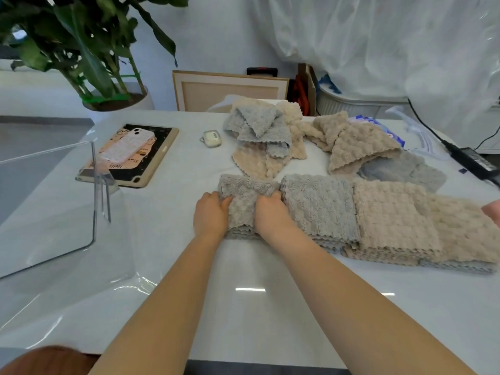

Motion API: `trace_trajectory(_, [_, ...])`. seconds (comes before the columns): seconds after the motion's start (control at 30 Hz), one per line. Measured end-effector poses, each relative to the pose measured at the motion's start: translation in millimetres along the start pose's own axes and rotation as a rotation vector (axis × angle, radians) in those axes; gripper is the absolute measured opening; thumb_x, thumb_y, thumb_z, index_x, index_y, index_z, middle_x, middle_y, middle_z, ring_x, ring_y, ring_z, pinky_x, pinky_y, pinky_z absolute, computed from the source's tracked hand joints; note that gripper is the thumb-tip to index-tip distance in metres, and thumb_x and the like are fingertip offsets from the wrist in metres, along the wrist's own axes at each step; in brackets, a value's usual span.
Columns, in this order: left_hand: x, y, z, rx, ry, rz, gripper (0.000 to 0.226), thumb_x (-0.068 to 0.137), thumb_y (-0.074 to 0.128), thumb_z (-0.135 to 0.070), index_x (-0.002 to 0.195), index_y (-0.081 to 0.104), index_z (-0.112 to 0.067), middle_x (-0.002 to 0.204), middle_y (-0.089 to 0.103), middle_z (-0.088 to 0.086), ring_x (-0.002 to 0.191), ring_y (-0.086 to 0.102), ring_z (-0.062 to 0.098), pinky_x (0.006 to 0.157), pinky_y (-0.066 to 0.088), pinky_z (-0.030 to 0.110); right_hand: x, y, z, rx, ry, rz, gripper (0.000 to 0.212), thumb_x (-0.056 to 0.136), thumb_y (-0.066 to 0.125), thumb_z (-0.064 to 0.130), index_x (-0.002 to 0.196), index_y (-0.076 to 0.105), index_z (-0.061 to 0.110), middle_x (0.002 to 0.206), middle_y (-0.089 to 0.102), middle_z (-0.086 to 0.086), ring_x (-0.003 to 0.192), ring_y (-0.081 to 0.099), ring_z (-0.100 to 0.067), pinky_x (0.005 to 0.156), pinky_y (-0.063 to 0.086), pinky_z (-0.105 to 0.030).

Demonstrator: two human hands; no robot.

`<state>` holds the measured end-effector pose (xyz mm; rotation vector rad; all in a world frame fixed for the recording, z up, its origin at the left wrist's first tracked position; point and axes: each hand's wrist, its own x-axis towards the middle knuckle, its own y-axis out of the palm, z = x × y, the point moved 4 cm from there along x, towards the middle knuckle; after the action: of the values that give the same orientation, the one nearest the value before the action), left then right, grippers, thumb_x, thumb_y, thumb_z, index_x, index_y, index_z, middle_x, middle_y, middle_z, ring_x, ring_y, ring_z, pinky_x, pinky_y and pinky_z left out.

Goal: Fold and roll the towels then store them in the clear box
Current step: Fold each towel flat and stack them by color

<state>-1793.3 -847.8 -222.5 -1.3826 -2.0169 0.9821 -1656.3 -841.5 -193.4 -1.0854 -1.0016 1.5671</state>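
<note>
The clear box [93, 190] stands at the left of the frame on the glossy white table [243, 307]. At centre, the left hand [212, 215] and right hand [272, 213] both curl their fingers into the grey towel [243, 201], which lies at the left end of a row of folded towels [392, 215]. Loose towels [262, 131] heap behind, a tablet [159, 147] lies centre left, a potted plant [89, 50] fills the upper left, and white sheeting [378, 36] drapes the upper right.

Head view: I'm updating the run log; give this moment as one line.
step: rolling | left hand: grips grey towel | right hand: grips grey towel | box: no towel seen | folded towels: row at right
</note>
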Motion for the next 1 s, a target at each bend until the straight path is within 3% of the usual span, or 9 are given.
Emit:
trace_trajectory(0.07, [5,0,-1,-0.01,0.072,0.025,0.034,0.097,0.048,-0.035,0.078,0.047,-0.007,0.092,0.052,0.015,0.089,0.054,0.034,0.066,0.032,0.033,-3,-6,-2,-0.005,-0.002,0.001,0.033,0.088,0.047,-0.001,0.121,0.053,0.001,0.134,0.036,-0.026,0.093,0.054,-0.031,0.084,0.045,-0.032])
trace_trajectory(0.13, [8,-2,0,-0.013,0.057,0.055,0.034,0.097,0.048,-0.036,0.078,0.047,-0.007,0.092,0.052,0.013,0.089,0.054,0.033,0.065,0.032,0.032,-5,-12,-1,-0.011,-0.041,-0.009,0.039,0.087,0.046,-0.002,0.126,0.049,0.001,0.134,0.038,-0.025,0.096,0.054,-0.031,0.083,0.046,-0.031])
trace_trajectory(0.27, [3,-2,-2,-0.011,-0.032,0.055,0.042,0.098,0.046,-0.038,0.106,0.055,0.002,0.111,0.056,0.02,0.099,0.054,0.033,0.069,0.035,0.031,-13,-25,3,0.001,-0.057,0.035,0.044,0.088,0.047,-0.002,0.132,0.044,0.003,0.137,0.031,-0.025,0.104,0.058,-0.032,0.083,0.046,-0.033])
trace_trajectory(0.4, [-6,-3,0,-0.045,-0.071,0.061,0.043,0.098,0.046,-0.036,0.116,0.052,0.002,0.119,0.055,0.019,0.107,0.053,0.033,0.074,0.036,0.031,-27,-33,6,-0.044,-0.078,0.072,0.043,0.09,0.048,0.001,0.133,0.044,0.003,0.142,0.025,-0.025,0.104,0.059,-0.035,0.085,0.046,-0.035])
trace_trajectory(0.53, [-11,-18,-8,-0.037,-0.115,0.009,0.046,0.095,0.048,-0.029,0.132,0.04,-0.003,0.131,0.047,0.017,0.117,0.047,0.034,0.088,0.041,0.04,-39,-44,6,-0.01,-0.124,-0.011,0.028,0.087,0.049,-0.002,0.114,0.054,0.003,0.141,0.027,-0.023,0.1,0.057,-0.033,0.075,0.043,-0.033])
trace_trajectory(0.63, [-11,-37,-37,0.061,0.044,-0.209,0.044,0.091,0.049,-0.017,0.133,0.04,-0.007,0.132,0.041,0.015,0.119,0.041,0.033,0.09,0.038,0.044,-42,-60,-1,-0.026,-0.155,-0.185,0.019,0.084,0.051,0.0,0.101,0.056,0.006,0.129,0.035,-0.016,0.106,0.045,-0.03,0.071,0.038,-0.031])
trace_trajectory(0.7, [-4,-40,-60,0.072,0.202,-0.251,0.036,0.091,0.047,-0.013,0.127,0.047,-0.007,0.129,0.043,0.014,0.116,0.042,0.032,0.09,0.037,0.042,-39,-69,-12,-0.074,-0.165,-0.267,0.016,0.084,0.051,0.004,0.099,0.057,0.007,0.123,0.038,-0.014,0.106,0.042,-0.03,0.068,0.034,-0.033])
trace_trajectory(0.83, [30,-6,-100,0.1,0.407,0.028,0.027,0.094,0.044,-0.009,0.112,0.062,-0.004,0.123,0.049,0.013,0.112,0.047,0.03,0.095,0.038,0.038,-15,-76,-50,-0.107,-0.087,-0.228,0.019,0.092,0.046,0.015,0.107,0.056,0.008,0.116,0.043,-0.014,0.1,0.048,-0.033,0.066,0.035,-0.035])
trace_trajectory(1.0, [63,52,-113,0.334,0.367,0.387,0.031,0.095,0.038,-0.017,0.098,0.066,-0.002,0.118,0.056,0.022,0.102,0.053,0.037,0.09,0.045,0.042,2,-42,-85,0.031,-0.144,-0.109,0.025,0.091,0.041,0.008,0.115,0.047,0.007,0.113,0.044,-0.017,0.094,0.05,-0.034,0.068,0.032,-0.034])
